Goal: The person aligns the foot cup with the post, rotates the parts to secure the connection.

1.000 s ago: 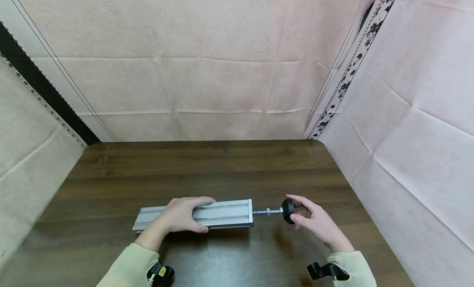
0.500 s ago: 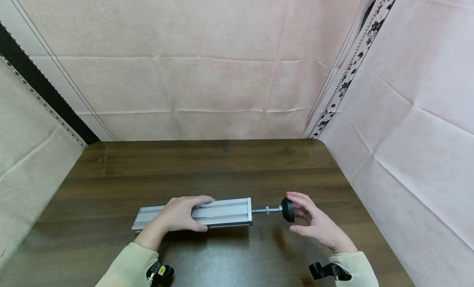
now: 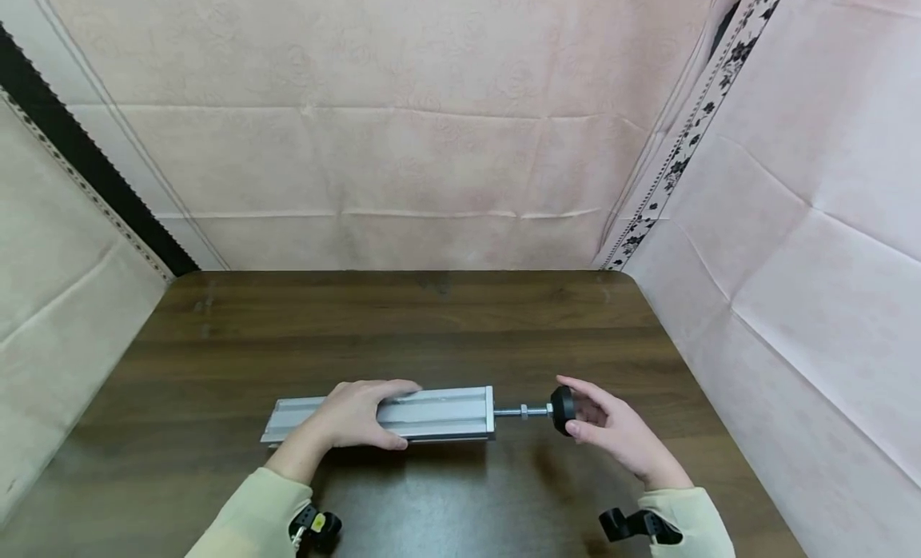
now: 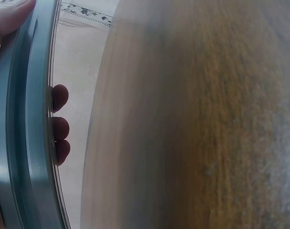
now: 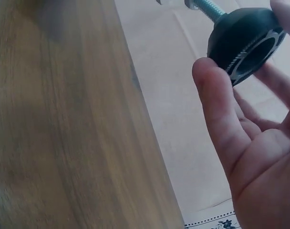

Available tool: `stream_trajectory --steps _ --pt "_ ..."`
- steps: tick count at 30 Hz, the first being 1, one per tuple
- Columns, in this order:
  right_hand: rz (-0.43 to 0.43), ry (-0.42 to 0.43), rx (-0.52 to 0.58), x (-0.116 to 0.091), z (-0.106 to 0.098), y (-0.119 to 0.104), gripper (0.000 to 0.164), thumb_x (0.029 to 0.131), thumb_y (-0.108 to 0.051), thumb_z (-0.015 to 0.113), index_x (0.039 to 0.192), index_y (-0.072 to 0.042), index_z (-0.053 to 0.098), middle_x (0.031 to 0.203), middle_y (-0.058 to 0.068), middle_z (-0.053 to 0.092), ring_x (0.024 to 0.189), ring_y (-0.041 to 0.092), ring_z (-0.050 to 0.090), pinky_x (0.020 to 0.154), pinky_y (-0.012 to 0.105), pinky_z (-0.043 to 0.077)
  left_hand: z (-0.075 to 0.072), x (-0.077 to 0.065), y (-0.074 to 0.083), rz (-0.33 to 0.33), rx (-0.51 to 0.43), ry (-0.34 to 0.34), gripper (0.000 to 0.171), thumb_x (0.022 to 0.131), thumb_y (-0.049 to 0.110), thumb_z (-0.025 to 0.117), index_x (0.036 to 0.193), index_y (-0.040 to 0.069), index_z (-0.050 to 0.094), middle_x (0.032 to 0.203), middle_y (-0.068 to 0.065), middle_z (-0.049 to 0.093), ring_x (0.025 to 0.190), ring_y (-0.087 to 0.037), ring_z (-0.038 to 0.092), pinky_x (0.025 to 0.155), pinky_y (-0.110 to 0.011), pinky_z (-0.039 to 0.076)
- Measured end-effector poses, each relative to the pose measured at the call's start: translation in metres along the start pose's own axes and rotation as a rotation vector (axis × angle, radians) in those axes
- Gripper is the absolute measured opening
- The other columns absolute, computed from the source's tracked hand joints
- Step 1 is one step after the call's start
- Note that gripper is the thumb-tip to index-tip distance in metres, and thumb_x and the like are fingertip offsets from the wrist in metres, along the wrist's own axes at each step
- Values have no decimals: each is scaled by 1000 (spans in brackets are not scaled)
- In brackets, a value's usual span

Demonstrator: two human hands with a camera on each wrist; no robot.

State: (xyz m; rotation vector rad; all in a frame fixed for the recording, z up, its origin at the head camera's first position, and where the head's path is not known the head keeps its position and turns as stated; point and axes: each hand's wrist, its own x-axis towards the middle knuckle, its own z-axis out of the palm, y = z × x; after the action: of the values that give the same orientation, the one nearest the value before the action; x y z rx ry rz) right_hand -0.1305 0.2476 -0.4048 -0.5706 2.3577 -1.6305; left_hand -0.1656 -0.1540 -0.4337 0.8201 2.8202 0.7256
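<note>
My left hand grips a long silver aluminium profile around its width; in the left wrist view, several fingertips curl past one edge. Dark shadow shows beneath the profile, which lies roughly level, left to right. From its right end plate a threaded levelling foot sticks out: a metal threaded rod with a nut and a black round base. At that base, my right hand pinches the rim between thumb and fingers. The right wrist view shows the hollow underside of the black base facing the palm.
A brown wood-grain table lies under both hands. Pale cloth hangs behind it and at both sides, with a floral border strip on the right. Small black wrist cameras are strapped at the sleeves.
Half a second ago my right thumb was off the black base; now it is against the rim again. The left hand keeps its grip, and the profile has barely moved.
</note>
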Motion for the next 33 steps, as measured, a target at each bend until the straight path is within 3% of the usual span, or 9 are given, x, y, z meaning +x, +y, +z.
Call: stream_trajectory --steps 7,11,14,17,22,24,33 --pt "-11 -5 41 4 2 3 46 92 -6 57 135 1 43 106 24 50 62 26 60 61 37 52 -1 -2 0 -6 8 0 71 64 60 72 129 36 55 124 14 57 104 -10 56 81 -42 38" --pt "-44 -12 46 3 0 3 58 89 -2 60 142 -3 35 118 24 46 85 20 62 72 34 51 -1 -2 -2 -9 7 -1 70 64 60 72 128 38 54 124 15 57 104 -9 56 82 -40 39" --pt "-94 -23 23 -1 -1 4 77 83 1 67 147 -8 26 134 22 38 108 15 55 83 29 47 -1 -1 -1 -1 -7 -1 70 65 60 72 128 37 55 124 14 57 104 -9 56 82 -40 39" --pt "-151 -55 0 -4 -1 7 85 79 1 71 148 -9 22 140 19 28 112 14 52 88 24 43 -1 -2 -1 4 -16 0 70 65 59 73 128 36 55 123 15 57 103 -9 56 83 -40 39" --pt "-223 -85 -12 -4 0 9 76 80 2 71 144 -6 31 138 13 28 109 14 54 89 21 42 0 -3 0 2 -18 1 69 65 58 73 128 37 55 122 15 58 102 -9 56 83 -41 39" --pt "-217 -78 -25 -4 0 8 71 80 1 70 142 -7 35 136 7 32 106 14 55 88 22 44 0 -4 -1 8 -16 3 69 65 59 72 128 38 54 123 14 58 102 -9 56 82 -41 39" --pt "-20 -33 -32 -3 0 2 63 85 -6 67 140 -2 38 116 20 51 91 17 59 75 29 49 0 -4 -1 10 -8 0 69 65 60 72 128 39 54 124 14 57 104 -9 56 83 -41 39"
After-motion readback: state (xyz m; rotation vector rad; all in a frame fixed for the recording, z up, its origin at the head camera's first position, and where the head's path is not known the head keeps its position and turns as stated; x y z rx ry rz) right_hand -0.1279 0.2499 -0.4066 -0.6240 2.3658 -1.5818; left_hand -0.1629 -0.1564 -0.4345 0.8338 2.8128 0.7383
